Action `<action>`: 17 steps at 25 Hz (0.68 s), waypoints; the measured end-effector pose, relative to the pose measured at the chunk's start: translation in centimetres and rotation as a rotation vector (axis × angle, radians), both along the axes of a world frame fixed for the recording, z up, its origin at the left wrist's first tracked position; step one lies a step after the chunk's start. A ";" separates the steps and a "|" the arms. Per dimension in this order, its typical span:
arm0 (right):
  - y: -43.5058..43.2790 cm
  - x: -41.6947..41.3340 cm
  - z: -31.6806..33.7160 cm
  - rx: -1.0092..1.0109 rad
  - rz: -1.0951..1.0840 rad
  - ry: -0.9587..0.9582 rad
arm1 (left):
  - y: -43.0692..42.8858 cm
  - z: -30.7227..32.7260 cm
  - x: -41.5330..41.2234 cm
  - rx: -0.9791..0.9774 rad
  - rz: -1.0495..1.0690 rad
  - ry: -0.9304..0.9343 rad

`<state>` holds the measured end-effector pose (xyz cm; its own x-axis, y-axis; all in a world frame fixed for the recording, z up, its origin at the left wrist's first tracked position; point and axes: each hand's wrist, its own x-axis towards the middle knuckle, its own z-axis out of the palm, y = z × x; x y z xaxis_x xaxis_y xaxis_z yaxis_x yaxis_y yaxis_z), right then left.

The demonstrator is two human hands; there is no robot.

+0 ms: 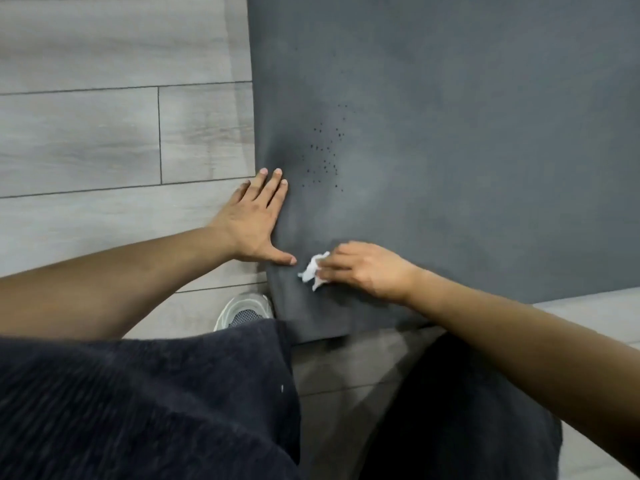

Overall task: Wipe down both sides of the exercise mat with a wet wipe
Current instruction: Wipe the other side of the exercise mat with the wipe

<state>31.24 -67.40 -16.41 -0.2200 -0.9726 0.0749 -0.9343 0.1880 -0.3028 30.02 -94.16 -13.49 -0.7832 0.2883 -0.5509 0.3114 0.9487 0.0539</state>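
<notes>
You press a crumpled white wet wipe (313,270) onto the dark grey foam exercise mat (450,133) near its left edge.

Your right hand (360,268) has its fingers curled round the wipe, which pokes out past the fingertips and touches the mat just beside your left thumb. Your left hand (254,220) lies flat, fingers straight and close together, across the mat's edge where it meets the pale grey wood-plank floor (104,133). Beyond your left fingertips a scatter of small dark specks (325,157) marks the mat, with lighter, cloudy patches around them. Below your left wrist, a grey-and-white trainer (242,311) stands on the floor against the mat's near corner.
</notes>
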 end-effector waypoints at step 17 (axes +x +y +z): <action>7.7 -11.0 0.6 0.134 -1.517 0.039 | 1.2 1.2 -1.2 -0.037 -0.004 0.056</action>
